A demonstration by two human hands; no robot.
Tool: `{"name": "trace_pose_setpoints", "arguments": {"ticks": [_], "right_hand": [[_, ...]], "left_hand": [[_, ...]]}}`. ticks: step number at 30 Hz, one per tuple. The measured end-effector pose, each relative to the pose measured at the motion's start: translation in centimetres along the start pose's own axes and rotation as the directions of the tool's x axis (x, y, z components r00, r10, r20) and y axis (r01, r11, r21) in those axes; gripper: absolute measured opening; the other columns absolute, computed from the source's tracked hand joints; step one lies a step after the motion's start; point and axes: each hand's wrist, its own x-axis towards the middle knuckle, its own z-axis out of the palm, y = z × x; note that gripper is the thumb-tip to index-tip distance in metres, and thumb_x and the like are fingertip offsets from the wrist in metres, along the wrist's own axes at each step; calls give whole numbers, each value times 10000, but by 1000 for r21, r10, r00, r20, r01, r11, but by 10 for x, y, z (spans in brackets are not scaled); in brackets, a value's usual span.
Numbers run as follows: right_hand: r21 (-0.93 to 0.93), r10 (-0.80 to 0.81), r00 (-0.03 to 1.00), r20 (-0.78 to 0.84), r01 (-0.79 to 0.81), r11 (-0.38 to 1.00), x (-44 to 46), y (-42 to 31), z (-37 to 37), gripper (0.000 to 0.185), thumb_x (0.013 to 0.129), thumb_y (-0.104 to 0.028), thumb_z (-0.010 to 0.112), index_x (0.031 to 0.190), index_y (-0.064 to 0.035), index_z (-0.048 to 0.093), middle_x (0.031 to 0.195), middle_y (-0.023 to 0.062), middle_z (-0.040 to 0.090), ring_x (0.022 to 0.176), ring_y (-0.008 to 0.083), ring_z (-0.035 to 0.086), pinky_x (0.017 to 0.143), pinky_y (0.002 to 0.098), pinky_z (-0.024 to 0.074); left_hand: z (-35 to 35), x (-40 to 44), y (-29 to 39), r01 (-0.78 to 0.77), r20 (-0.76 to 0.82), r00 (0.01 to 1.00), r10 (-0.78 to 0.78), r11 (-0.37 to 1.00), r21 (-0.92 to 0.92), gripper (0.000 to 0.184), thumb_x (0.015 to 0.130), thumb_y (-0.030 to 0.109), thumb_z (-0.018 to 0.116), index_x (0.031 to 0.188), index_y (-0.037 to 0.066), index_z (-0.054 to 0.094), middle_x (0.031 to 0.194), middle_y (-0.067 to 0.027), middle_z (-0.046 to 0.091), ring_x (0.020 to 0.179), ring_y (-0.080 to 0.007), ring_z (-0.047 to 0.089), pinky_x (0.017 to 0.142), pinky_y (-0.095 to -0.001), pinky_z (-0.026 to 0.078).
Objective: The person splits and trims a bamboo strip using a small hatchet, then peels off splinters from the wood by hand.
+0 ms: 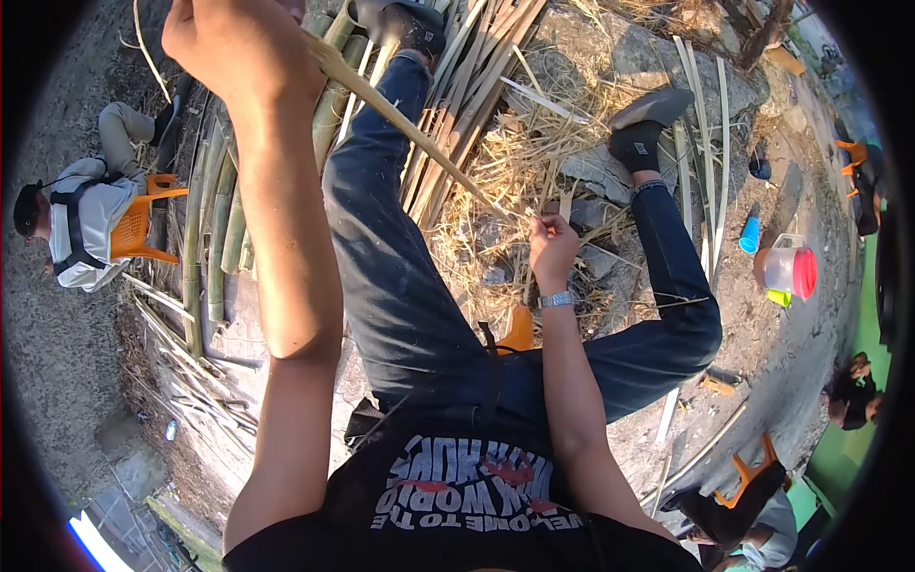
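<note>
A long bamboo strip (410, 129) slants across the middle of the view, in front of my left leg. My left hand (238, 48), raised at the upper left, is closed around the upper end of the strip; part of that hand is cut off by the frame. At the strip's lower end, my right hand (553, 248) is pinched, with a watch (556, 299) on its wrist. A short pale flat piece (565, 205) sticks up beside these fingers; I cannot make out what it is. Bamboo shavings (515, 162) lie beneath.
Split bamboo strips (472, 71) lie between my feet, more slats (710, 143) to the right. Thick green bamboo poles (214, 229) lie left. A person sits on an orange chair (143, 224). A blue cup (749, 232) and a red-lidded container (791, 271) stand at right.
</note>
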Motion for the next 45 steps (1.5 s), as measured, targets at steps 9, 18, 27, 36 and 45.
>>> {"name": "trace_pose_setpoints", "arguments": {"ticks": [9, 18, 27, 36, 45], "right_hand": [[83, -282, 917, 283, 270, 959, -3, -97, -31, 408, 877, -89, 764, 1272, -30, 680, 1107, 176, 721, 897, 257, 746, 777, 352, 599], [335, -753, 631, 187, 679, 653, 0, -217, 4, 171, 847, -12, 755, 1017, -16, 743, 892, 102, 738, 740, 194, 720, 639, 300, 564], [337, -799, 555, 232, 724, 602, 14, -213, 14, 162, 840, 130, 563, 913, 6, 638, 850, 120, 678, 736, 254, 707, 665, 336, 566], [-214, -504, 673, 541, 690, 691, 41, -69, 0, 132, 817, 11, 623, 946, -14, 638, 866, 167, 666, 833, 366, 681, 735, 461, 550], [-185, -191, 846, 498, 319, 930, 19, 8, -58, 235, 855, -36, 719, 1081, 26, 706, 965, 181, 733, 827, 272, 737, 757, 358, 589]], "left_hand": [[5, -3, -3, -45, 60, 997, 42, 998, 38, 336, 1051, 344, 576, 790, 183, 440, 588, 67, 292, 438, -68, 253, 434, -253, 241], [16, -10, 21, 438, 251, 897, -363, 662, -608, 347, 1024, 363, 604, 773, 188, 440, 596, 81, 310, 447, -37, 262, 413, -233, 231], [24, -17, 16, -1, 128, 992, 9, 998, -59, 350, 1033, 382, 582, 778, 196, 432, 588, 80, 303, 445, -35, 249, 416, -229, 234], [5, -4, 13, 26, 154, 988, -22, 999, -25, 346, 1054, 377, 559, 790, 197, 426, 582, 78, 286, 442, -42, 235, 418, -228, 240], [26, -15, 11, -24, 29, 999, 22, 997, 79, 360, 1074, 363, 534, 789, 183, 406, 594, 61, 270, 448, -60, 228, 451, -249, 260]]}}
